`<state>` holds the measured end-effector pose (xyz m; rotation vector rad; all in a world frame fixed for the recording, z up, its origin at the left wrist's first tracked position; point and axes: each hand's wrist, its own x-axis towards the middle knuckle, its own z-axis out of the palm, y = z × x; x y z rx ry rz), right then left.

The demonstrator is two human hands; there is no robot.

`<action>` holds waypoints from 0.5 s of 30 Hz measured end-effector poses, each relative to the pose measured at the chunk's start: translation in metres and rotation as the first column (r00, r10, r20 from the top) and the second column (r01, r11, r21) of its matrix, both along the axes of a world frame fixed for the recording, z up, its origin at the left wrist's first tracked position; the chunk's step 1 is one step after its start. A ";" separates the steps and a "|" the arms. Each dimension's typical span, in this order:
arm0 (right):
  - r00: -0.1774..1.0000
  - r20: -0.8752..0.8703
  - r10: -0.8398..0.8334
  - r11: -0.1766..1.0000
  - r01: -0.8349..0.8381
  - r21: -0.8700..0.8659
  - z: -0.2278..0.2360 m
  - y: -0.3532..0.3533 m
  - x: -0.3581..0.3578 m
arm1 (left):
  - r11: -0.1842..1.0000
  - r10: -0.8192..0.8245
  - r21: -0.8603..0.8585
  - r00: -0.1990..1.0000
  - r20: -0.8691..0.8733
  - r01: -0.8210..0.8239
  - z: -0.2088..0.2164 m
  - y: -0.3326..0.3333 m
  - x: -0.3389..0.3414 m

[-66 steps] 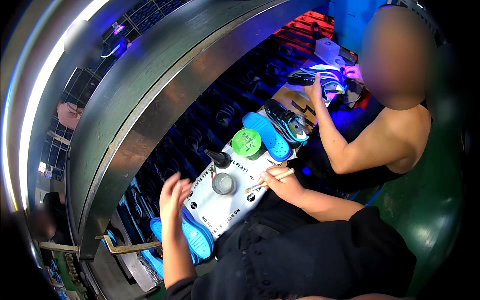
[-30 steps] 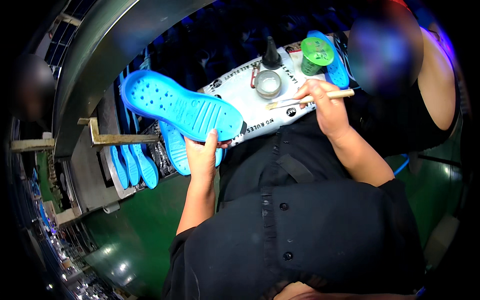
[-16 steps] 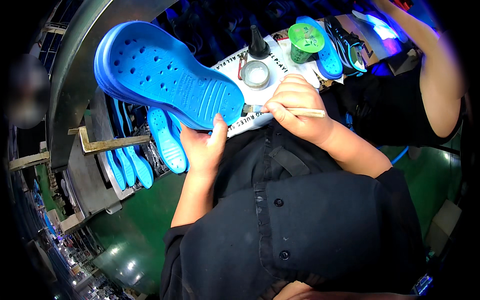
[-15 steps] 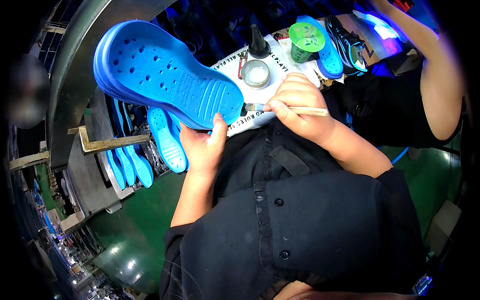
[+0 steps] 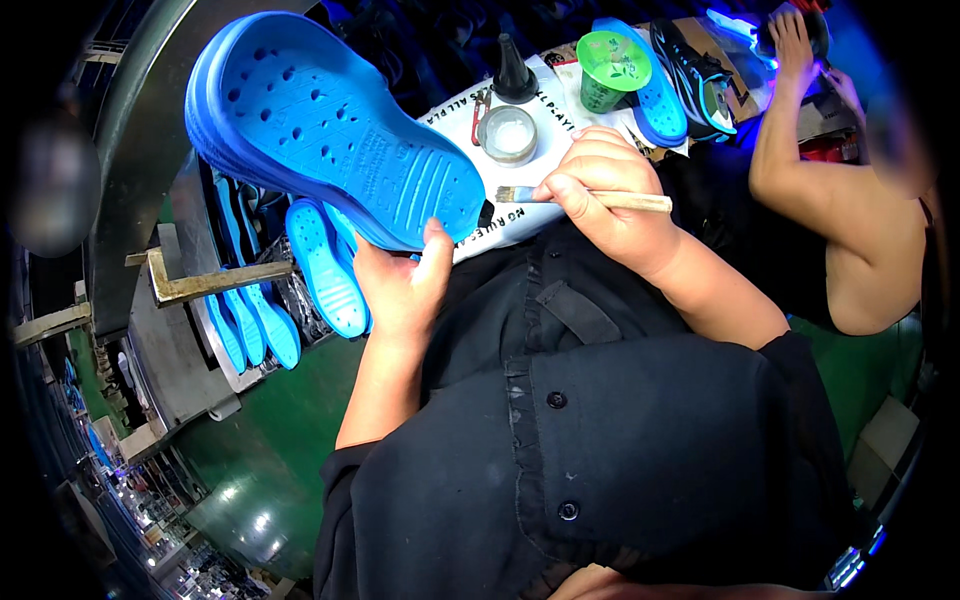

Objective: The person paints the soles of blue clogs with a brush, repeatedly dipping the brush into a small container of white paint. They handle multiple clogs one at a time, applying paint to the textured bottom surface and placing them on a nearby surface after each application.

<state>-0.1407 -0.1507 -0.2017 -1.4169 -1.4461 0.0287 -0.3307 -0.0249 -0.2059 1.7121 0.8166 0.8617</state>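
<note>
My left hand [image 5: 405, 280] grips a large blue shoe sole [image 5: 330, 150] by its narrower end, thumb on the upper face and fingers underneath. The sole is tilted, its holed inner face showing with raised bars near my thumb. In my right hand [image 5: 615, 205] a flat paintbrush [image 5: 640, 202] with a wooden handle is pinched. Its bristles point left at the sole's near end, a small gap apart from it. Just beyond the brush stands a small round jar [image 5: 508, 138] of whitish stuff on a white printed sheet [image 5: 470, 125].
Beyond the jar stand a black cone-topped bottle [image 5: 514, 75] and a green cup [image 5: 612, 72]. A blue sole [image 5: 660, 112] and a black shoe [image 5: 695, 75] lie farther right. More soles [image 5: 328, 270] rest at left near a metal bracket [image 5: 215, 280]. A co-worker's arm [image 5: 800, 165] is at right.
My right hand has drawn the brush slightly right, away from the sole's edge. The sole has tilted a little. The co-worker's arm has swung down, with hands now showing at upper right.
</note>
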 end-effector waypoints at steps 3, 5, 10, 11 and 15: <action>0.997 -0.014 0.074 0.996 -0.073 0.048 -0.003 0.003 -0.004 | 1.000 0.007 -0.028 1.000 -0.017 -0.007 -0.004 0.000 0.001; 0.998 0.017 0.066 0.998 -0.066 0.022 -0.002 0.003 -0.006 | 0.999 0.015 -0.041 1.000 -0.001 -0.015 -0.006 0.001 0.002; 0.998 -0.048 0.040 0.999 -0.041 -0.021 -0.004 -0.003 0.001 | 0.998 0.014 -0.056 0.998 0.067 -0.011 -0.010 0.003 0.003; 0.995 -0.084 0.049 0.999 -0.047 0.018 -0.003 -0.002 0.001 | 0.998 0.014 -0.062 0.998 0.066 -0.010 -0.011 0.003 0.003; 0.997 -0.021 0.072 0.996 -0.071 0.054 -0.001 0.002 -0.003 | 0.997 0.030 -0.078 0.997 0.067 -0.025 -0.009 0.000 0.007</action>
